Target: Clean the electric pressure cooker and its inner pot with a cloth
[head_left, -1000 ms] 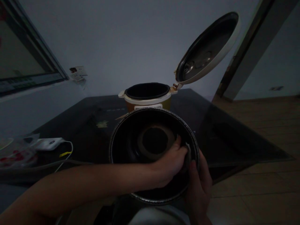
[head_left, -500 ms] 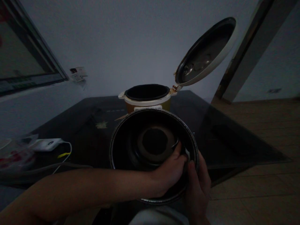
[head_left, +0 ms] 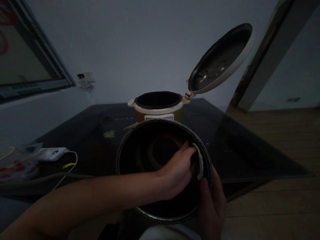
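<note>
A dark, round inner pot (head_left: 136, 151) is tilted in front of me, its mouth facing me. My right hand (head_left: 212, 203) grips it at the right rim, thumb on the inside edge and fingers around the outside. My left hand (head_left: 177, 171) reaches into the pot, fingers bent against a folded white cloth (head_left: 200, 163) that lies along the right inner wall. Some of the left fingertips are hidden behind the hand. Just beyond the pot stands an electric cooker (head_left: 178, 115) with an open dark well, its lid (head_left: 225, 63) swung up to the right.
The dark, glossy table (head_left: 215, 133) stands against a pale wall. At its left lie a white power strip (head_left: 53, 154) with a cable, a yellow strip (head_left: 68, 165) and a clear plastic bag (head_left: 22, 165) with red marks. A wall socket (head_left: 86, 80) is near the window.
My left hand has moved slightly up inside the pot, and more of the white cloth shows along the right wall. The pot has tilted slightly; my right hand keeps its grip.
</note>
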`<state>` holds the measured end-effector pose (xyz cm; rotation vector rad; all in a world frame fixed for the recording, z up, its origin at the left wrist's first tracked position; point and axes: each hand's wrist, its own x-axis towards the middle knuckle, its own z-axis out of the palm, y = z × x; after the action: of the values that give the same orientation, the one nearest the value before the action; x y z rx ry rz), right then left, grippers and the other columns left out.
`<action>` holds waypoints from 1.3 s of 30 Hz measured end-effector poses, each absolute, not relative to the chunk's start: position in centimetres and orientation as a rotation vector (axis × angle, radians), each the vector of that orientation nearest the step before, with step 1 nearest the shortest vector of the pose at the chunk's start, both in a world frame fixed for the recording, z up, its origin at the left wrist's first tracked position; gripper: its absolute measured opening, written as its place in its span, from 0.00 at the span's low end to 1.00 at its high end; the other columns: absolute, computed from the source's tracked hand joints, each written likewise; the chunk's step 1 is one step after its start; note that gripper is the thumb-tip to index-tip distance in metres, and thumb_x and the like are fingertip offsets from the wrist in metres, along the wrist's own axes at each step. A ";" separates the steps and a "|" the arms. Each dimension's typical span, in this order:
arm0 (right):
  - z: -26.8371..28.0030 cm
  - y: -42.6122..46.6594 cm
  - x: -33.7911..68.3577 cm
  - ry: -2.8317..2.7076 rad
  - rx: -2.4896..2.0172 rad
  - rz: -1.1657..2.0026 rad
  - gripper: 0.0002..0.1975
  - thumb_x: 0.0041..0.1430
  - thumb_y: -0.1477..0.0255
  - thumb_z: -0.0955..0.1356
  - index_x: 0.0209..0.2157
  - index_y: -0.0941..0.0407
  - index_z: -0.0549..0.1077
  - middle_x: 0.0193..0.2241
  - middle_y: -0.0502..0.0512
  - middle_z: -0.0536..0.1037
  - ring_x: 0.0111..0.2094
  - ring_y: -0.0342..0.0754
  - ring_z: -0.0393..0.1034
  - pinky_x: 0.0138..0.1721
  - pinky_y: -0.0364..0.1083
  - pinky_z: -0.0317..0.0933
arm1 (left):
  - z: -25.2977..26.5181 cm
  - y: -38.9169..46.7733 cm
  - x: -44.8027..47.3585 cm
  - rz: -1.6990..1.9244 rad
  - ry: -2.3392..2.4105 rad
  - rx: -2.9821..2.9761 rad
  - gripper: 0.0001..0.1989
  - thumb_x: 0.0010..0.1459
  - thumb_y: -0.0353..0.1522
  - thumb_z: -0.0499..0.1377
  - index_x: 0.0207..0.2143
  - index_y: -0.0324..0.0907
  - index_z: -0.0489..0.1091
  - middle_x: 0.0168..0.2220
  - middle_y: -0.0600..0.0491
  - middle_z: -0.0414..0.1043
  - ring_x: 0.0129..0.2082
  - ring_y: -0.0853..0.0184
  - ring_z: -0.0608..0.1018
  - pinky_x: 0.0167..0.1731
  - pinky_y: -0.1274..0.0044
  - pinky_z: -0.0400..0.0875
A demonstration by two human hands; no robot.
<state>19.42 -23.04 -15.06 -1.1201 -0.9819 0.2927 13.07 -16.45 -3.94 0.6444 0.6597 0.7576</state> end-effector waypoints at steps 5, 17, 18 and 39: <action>-15.5 -23.0 19.3 -0.889 -1.131 0.365 0.19 0.67 0.65 0.65 0.59 0.43 0.71 0.61 0.52 0.71 0.63 0.57 0.64 0.63 0.61 0.56 | -2.6 -14.9 12.7 0.849 0.592 0.515 0.13 0.64 0.22 0.48 0.30 0.39 0.68 0.28 0.54 0.69 0.28 0.71 0.72 0.38 0.78 0.69; -15.1 -22.8 19.5 -0.849 -1.122 0.429 0.21 0.66 0.64 0.67 0.59 0.46 0.71 0.61 0.54 0.70 0.63 0.57 0.62 0.63 0.60 0.55 | -2.6 -14.4 12.2 0.909 0.552 0.566 0.13 0.61 0.21 0.49 0.27 0.38 0.67 0.26 0.55 0.67 0.27 0.73 0.71 0.34 0.81 0.68; -15.1 -22.8 19.5 -0.850 -1.121 0.426 0.20 0.66 0.64 0.67 0.58 0.47 0.72 0.61 0.54 0.71 0.63 0.57 0.62 0.63 0.61 0.54 | -3.0 -14.7 12.5 0.896 0.551 0.594 0.11 0.60 0.21 0.50 0.29 0.39 0.68 0.27 0.55 0.68 0.27 0.73 0.71 0.33 0.81 0.67; -15.3 -22.2 19.7 -0.697 -1.031 0.577 0.23 0.67 0.60 0.65 0.61 0.49 0.69 0.64 0.56 0.67 0.66 0.58 0.58 0.66 0.63 0.49 | -7.8 -16.8 8.6 0.112 0.664 1.520 0.34 0.50 0.26 0.53 0.62 0.40 0.64 0.56 0.48 0.73 0.59 0.55 0.71 0.61 0.62 0.61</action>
<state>19.66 -22.19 -15.31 -1.0310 -0.6968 0.5769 8.63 -16.84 -7.79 1.5195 0.6636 0.1117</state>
